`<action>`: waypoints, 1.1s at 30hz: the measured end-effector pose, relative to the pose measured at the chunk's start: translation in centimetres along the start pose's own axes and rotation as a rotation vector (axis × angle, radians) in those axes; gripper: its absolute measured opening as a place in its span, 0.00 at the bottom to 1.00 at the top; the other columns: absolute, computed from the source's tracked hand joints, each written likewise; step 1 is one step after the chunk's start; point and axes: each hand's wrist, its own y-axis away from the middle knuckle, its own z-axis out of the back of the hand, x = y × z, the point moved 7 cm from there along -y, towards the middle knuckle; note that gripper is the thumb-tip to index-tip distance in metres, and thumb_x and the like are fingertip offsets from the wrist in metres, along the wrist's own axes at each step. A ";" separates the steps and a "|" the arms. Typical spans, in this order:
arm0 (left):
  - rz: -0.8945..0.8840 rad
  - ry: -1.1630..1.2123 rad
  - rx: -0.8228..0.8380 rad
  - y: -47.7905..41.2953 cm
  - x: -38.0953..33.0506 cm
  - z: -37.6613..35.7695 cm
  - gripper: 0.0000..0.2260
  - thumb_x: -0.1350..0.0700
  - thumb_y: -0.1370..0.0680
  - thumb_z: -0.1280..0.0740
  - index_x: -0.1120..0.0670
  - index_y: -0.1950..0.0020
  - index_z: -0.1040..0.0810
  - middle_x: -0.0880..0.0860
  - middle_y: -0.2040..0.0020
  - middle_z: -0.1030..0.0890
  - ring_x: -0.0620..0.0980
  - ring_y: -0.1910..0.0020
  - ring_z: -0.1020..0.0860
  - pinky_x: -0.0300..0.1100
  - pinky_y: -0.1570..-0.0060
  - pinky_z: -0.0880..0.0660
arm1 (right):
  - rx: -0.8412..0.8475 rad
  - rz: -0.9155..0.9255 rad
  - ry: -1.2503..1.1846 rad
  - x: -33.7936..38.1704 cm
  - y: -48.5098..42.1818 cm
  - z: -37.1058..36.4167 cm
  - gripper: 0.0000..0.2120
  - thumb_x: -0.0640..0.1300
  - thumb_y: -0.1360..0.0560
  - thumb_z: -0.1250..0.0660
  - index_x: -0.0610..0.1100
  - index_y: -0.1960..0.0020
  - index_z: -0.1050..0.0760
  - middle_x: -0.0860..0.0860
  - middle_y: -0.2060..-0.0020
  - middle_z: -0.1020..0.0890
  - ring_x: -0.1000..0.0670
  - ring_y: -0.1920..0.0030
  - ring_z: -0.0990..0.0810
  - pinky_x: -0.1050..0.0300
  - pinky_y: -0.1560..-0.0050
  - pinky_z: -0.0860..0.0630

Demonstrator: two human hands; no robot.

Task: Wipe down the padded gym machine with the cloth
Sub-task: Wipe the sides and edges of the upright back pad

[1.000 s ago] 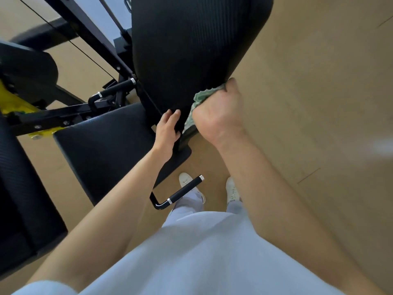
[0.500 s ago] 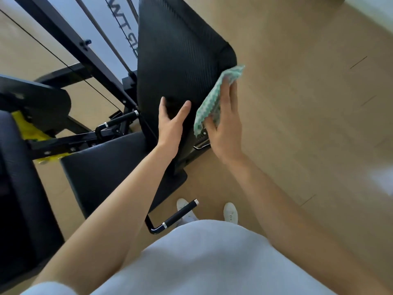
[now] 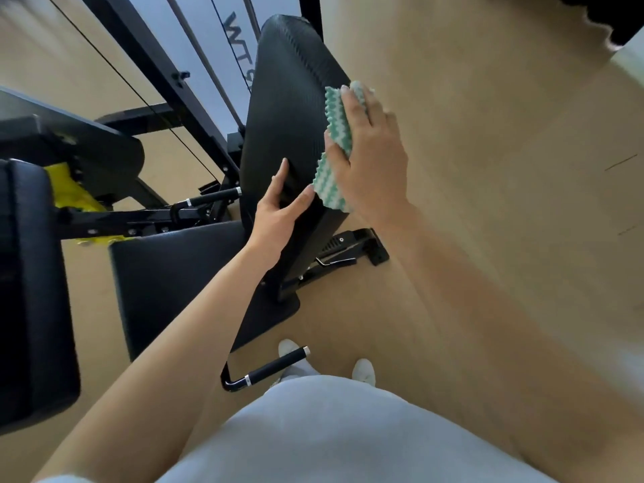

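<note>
Head view, only one. Hidden/cut off first: top left corner blurred; pad at far left (image 3: 35,291) runs out of frame, shape incomplete. Lettering on the pale panel (image 3: 240,43) behind the frame bars partly blocked, can't read it whole. Shoes (image 3: 364,373) mostly covered by the person's light grey clothing. Backrest's rear side not visible, nor the fingers of the left hand (image 3: 278,207) that wrap the pad's lower edge.

Materials/shapes: backrest pad (image 3: 289,116) is black, fine ribbed weave texture, tall w/ rounded corners, tilted, mounted on a black metal bracket (image 3: 352,245). Seat pad (image 3: 181,273) below it, same black vinyl, flat, roughly square. Cloth (image 3: 336,148) is white w/ green zigzag pattern, wavy edge, folded, lying along the backrest's right side edge. Right hand (image 3: 371,158) flat on it, fingers spread and extended, pressing cloth to the pad, not clenched. Left hand grips the backrest lower down, thumb on the near face, just beside the cloth's bottom end. Black handle (image 3: 275,367) w/ chrome end cap near the shoes. Yellow part (image 3: 69,190) on frame at left. Floor (image 3: 488,169) tan, smooth.
</note>
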 end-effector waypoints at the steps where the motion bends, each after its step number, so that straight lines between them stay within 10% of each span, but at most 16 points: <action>1: 0.005 0.009 -0.006 0.0 -0.1 0.0 0.40 0.37 0.35 0.19 0.34 0.26 0.31 0.48 0.18 0.34 0.44 0.19 0.37 0.51 0.21 0.36 | 0.085 0.017 0.037 0.1 -0.9 0.0 0.29 0.51 0.19 0.39 0.43 0.21 0.36 0.45 0.22 0.32 0.41 0.26 0.31 0.48 0.30 0.29; 8: 0.015 0.000 -0.006 -0.2 -0.3 0.3 0.35 0.44 0.29 0.20 0.36 0.25 0.29 0.44 0.23 0.28 0.40 0.26 0.28 0.47 0.23 0.32 | 0.664 0.045 0.032 1.1 -8.0 -3.2 0.34 0.57 0.15 0.50 0.44 0.17 0.60 0.48 0.17 0.58 0.46 0.17 0.59 0.42 0.19 0.52; 14: -0.052 -0.089 -0.210 -1.4 -4.3 2.5 0.24 0.49 0.27 0.26 0.50 0.32 0.20 0.49 0.37 0.17 0.48 0.34 0.21 0.51 0.28 0.27 | 0.767 0.033 -0.048 2.7 -11.8 -4.7 0.42 0.66 0.18 0.46 0.48 0.17 0.64 0.48 0.18 0.63 0.43 0.18 0.64 0.41 0.19 0.60; 20: -0.767 -0.472 -0.150 -3.9 -18.6 -0.8 0.12 0.51 0.20 0.35 0.50 0.39 0.17 0.52 0.32 0.20 0.51 0.28 0.26 0.54 0.27 0.31 | 0.368 -0.373 -0.938 -1.9 -11.0 1.2 0.37 0.61 0.21 0.42 0.51 0.17 0.51 0.53 0.17 0.47 0.50 0.18 0.47 0.45 0.21 0.53; 25: -1.111 -1.145 0.471 -5.3 -19.7 -9.6 0.18 0.43 0.14 0.46 0.48 0.34 0.21 0.48 0.36 0.17 0.50 0.33 0.22 0.52 0.29 0.33 | 0.287 -0.666 -0.897 -6.4 -5.7 -0.2 0.21 0.55 0.16 0.45 0.51 0.27 0.29 0.52 0.34 0.23 0.50 0.39 0.21 0.49 0.34 0.25; 33: -1.071 -1.200 0.255 -13.9 -20.9 -5.5 0.22 0.44 0.15 0.48 0.48 0.45 0.14 0.46 0.46 0.13 0.50 0.43 0.18 0.50 0.38 0.28 | 0.436 -0.425 -0.352 -2.4 -6.4 -1.4 0.30 0.61 0.24 0.40 0.50 0.25 0.30 0.52 0.32 0.21 0.51 0.32 0.24 0.46 0.29 0.29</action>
